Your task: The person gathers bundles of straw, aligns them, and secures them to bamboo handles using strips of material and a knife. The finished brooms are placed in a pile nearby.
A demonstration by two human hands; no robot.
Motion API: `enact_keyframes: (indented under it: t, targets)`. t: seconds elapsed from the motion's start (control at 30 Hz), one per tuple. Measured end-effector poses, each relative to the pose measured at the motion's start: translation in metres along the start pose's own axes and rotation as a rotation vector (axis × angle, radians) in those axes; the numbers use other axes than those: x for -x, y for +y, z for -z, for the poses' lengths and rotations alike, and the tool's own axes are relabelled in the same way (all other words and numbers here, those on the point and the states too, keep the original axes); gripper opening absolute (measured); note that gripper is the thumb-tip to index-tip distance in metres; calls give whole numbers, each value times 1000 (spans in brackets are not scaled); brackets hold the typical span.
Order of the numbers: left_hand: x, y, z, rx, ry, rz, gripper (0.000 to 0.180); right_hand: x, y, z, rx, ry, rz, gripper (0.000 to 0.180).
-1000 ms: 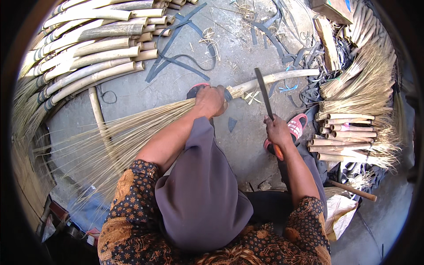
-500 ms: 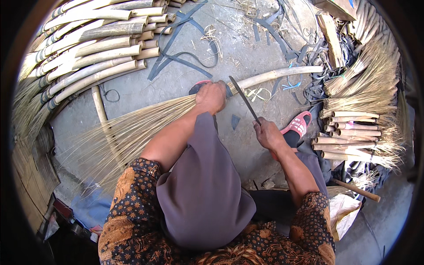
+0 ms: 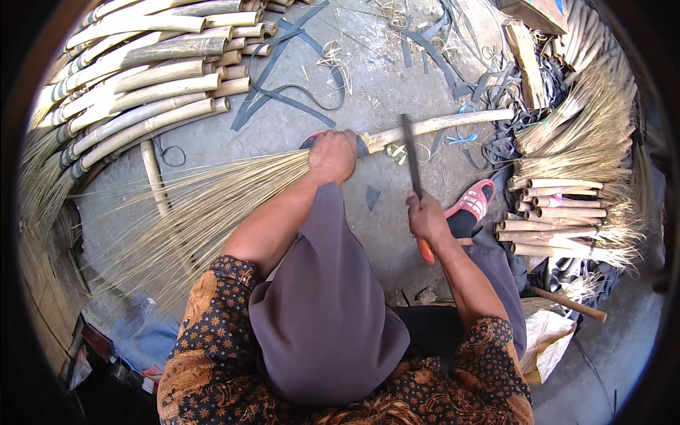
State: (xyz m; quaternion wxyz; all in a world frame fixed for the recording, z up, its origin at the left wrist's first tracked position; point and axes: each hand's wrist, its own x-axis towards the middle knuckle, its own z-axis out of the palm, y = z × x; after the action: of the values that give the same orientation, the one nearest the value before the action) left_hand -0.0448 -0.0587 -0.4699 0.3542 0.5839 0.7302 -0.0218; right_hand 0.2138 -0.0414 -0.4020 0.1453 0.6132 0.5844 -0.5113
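Blade raised beside the hand that pins the broom

The left hand (image 3: pixel 331 156) is clamped around the broom (image 3: pixel 212 202) at its neck, where the bristles meet the stick (image 3: pixel 439 124). The right hand (image 3: pixel 425 219) is closed on a knife (image 3: pixel 411 159), blade up and just right of the left knuckles. A glancing stroke off the round stick could likely reach those fingers.

Left hand (image 3: pixel 331 156) clamped on a stick broom (image 3: pixel 212 202) where bristles meet its pale handle (image 3: pixel 443 124). Right hand (image 3: pixel 427 218) gripping an orange-handled knife (image 3: pixel 411 159), blade upright across the handle. Bamboo poles (image 3: pixel 142 78) stacked at the concrete floor's (image 3: pixel 382 78) upper-left edge.
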Motion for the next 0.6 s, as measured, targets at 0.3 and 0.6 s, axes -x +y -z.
enact_keyframes:
  t: [0.3,0.6]
  targets:
    - [-1,-3,-5,-36,33,-23,23,4,-9,-10,220,-33,221,35]
    - [1,-1,5,9,22,79,48,-7,-2,-15,191,9,188,35]
